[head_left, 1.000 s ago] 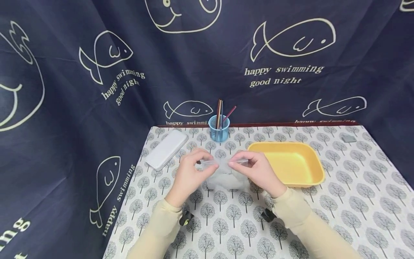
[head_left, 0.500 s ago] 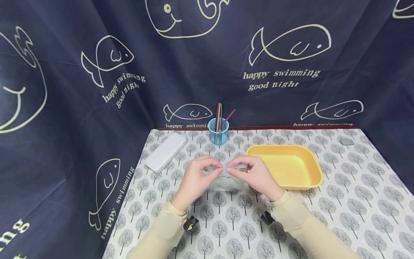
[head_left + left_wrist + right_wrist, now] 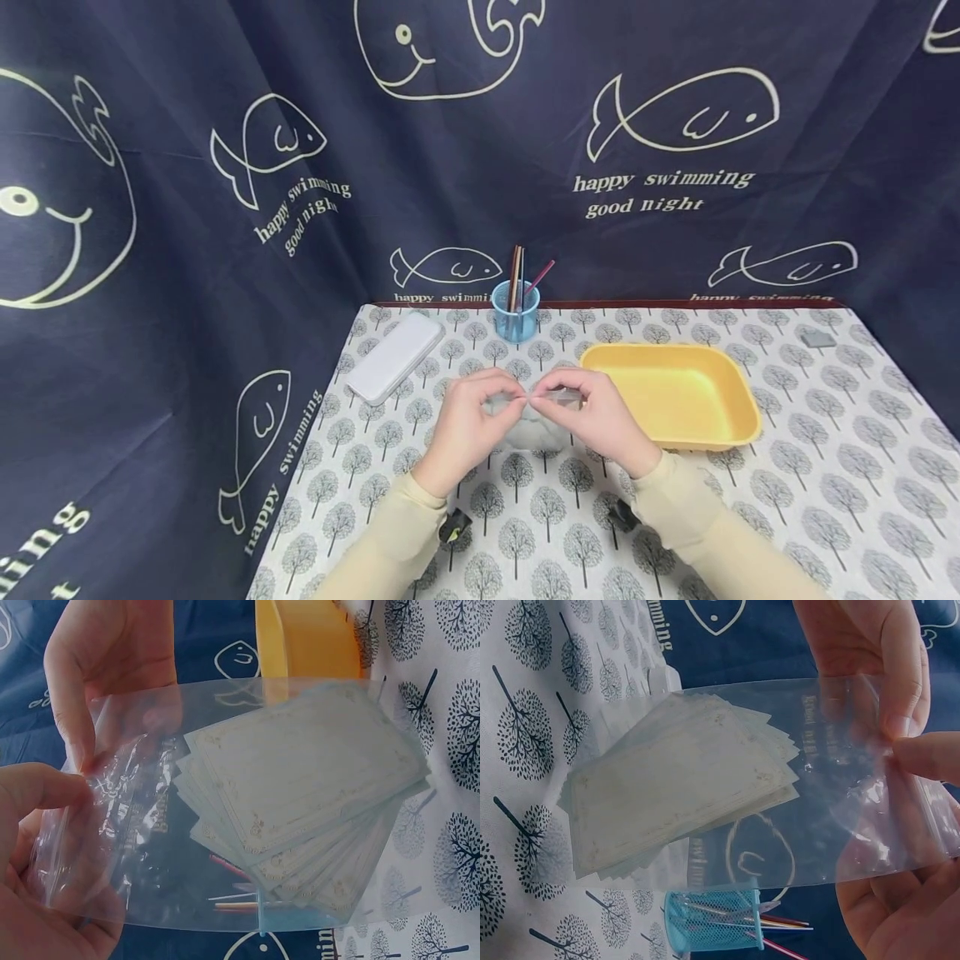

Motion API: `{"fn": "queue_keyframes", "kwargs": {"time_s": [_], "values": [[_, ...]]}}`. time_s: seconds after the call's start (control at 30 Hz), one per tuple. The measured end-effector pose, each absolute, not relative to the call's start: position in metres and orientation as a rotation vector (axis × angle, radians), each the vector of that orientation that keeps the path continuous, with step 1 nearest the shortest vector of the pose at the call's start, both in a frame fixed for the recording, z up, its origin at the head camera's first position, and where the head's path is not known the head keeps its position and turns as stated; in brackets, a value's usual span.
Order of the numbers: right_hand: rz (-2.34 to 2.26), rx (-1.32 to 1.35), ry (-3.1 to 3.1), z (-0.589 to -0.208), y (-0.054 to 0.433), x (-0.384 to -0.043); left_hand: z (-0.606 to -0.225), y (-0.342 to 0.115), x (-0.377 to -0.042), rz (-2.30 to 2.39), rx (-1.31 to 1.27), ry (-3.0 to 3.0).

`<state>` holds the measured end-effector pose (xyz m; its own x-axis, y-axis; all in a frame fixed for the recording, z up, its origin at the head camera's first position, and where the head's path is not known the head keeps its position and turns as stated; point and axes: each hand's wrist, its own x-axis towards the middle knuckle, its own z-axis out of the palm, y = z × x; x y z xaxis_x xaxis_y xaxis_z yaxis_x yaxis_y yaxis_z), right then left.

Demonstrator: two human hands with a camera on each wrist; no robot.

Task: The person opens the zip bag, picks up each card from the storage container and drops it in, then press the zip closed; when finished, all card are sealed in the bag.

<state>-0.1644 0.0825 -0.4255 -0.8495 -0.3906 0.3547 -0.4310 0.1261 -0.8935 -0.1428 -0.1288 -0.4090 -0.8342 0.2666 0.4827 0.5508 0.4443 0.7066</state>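
Observation:
A clear zip-lock bag (image 3: 150,825) hangs between my two hands, its mouth held up near their fingertips. Inside it a fanned stack of pale greenish-white paper cards (image 3: 682,780) with ornate borders lies loosely at the bottom end. My left hand (image 3: 468,425) pinches the zip strip between thumb and fingers. Right beside it my right hand (image 3: 600,412) pinches the same strip, the two sets of fingertips meeting at the middle of the bag's top edge. In the head view the hands partly hide the bag.
A yellow plastic tray (image 3: 667,355) stands just right of my right hand. Behind sits a blue mesh pencil cup (image 3: 516,325) with several pencils. A white oblong case (image 3: 396,357) lies at the left, and a small grey object (image 3: 817,337) at the back right.
My hands have come together along the bag's mouth; the gap between their fingertips has closed. The bag stays in both hands, and the head view has tilted slightly.

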Motion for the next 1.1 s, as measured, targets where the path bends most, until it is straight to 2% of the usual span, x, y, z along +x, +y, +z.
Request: {"fn": "queue_keyframes", "kwargs": {"time_s": [0.2,0.53,0.87,1.1], "values": [[1.809,0.867,-2.323,-0.427,0.081,-0.165,-0.411,-0.127,-0.143,-1.299,-0.679,-2.401],[1.820,0.697,-2.393,-0.426,0.094,-0.165,-0.412,-0.135,-0.141,-1.271,-0.612,-2.425],[1.650,0.783,-2.385,-0.431,0.094,-0.162,-0.412,-0.136,-0.138,-1.201,-0.685,-2.401],[1.737,0.689,-2.424,-0.433,0.097,-0.162,-0.413,-0.140,-0.137,-1.228,-0.653,-2.376]]}}
